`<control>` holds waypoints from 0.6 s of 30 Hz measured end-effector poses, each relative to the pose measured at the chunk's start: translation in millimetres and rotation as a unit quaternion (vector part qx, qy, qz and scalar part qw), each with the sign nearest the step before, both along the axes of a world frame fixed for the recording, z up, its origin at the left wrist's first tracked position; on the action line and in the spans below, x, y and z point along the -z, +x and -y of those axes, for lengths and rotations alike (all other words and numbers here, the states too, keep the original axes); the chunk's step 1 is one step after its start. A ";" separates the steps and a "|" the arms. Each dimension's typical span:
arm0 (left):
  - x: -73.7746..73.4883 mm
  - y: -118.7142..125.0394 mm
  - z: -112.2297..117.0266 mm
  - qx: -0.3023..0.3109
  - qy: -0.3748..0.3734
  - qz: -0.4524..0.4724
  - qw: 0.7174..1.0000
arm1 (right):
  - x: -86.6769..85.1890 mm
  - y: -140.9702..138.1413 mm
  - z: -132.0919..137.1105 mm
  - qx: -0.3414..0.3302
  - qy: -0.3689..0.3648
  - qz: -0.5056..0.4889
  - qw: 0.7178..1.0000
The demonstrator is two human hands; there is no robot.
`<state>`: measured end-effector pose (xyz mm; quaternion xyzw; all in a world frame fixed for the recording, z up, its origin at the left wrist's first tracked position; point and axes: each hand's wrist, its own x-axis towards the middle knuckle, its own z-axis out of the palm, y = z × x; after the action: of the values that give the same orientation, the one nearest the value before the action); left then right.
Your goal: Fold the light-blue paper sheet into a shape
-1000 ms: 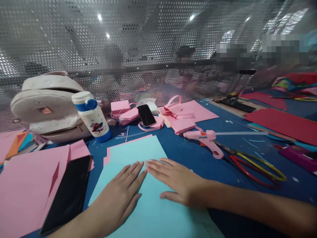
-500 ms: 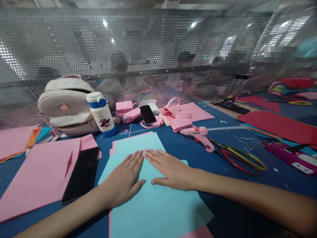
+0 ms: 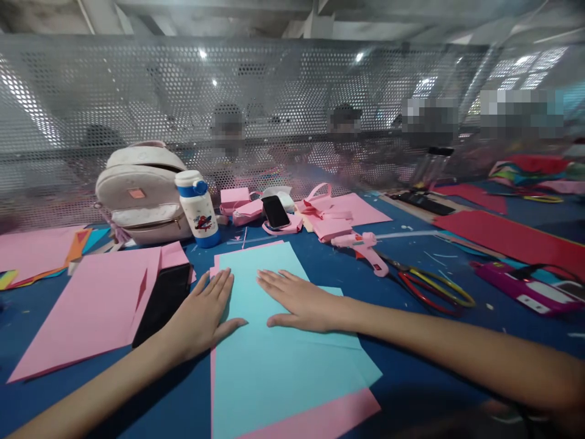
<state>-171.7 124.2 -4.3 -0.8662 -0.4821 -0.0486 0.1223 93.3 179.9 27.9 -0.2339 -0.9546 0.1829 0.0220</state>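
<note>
Perforated grey screen [image 3: 283, 88] behind a blue tabletop [image 3: 340, 265], pale ceiling beams [image 3: 319, 25] above.

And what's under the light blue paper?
Pink paper peeks out from under the light blue paper at its near edge and along its left side. Everything further in is covered, so I can't tell whether anything else lies there.

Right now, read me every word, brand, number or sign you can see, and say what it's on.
No text can be read.
Bottle: printed figure; any lettering is too small.
Backpack patch: too blurred.
Pink glue gun: small markings, unreadable.
Purple object: marks on white, too small.
Light blue paper: no writing visible.
</note>
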 end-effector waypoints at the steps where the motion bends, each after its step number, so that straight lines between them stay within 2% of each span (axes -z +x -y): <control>1: 1.1 -0.8 0.4 -0.009 0.006 -0.005 1.000 | 0.4 -7.6 -1.3 -0.010 0.001 -0.004 1.000; 6: 6.5 -11.1 0.7 -0.048 0.032 -0.007 0.998 | 7.0 -50.5 -13.2 -0.033 0.017 -0.012 0.999; 10: 8.5 -24.4 0.8 -0.058 0.035 0.002 0.998 | 11.8 -66.8 -19.0 -0.042 0.020 -0.017 0.999; 14: 7.6 -27.0 0.9 -0.059 0.026 -0.005 0.998 | 13.0 -61.3 -14.6 -0.019 0.028 -0.023 0.999; 18: 4.9 -24.3 1.6 -0.059 0.022 -0.001 0.998 | 13.0 -38.0 -7.3 0.013 0.030 -0.022 0.999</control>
<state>-196.0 122.6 -9.3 -0.8331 -0.5314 -0.0509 0.1447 55.3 187.1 15.0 -0.2414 -0.9559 0.1590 0.0528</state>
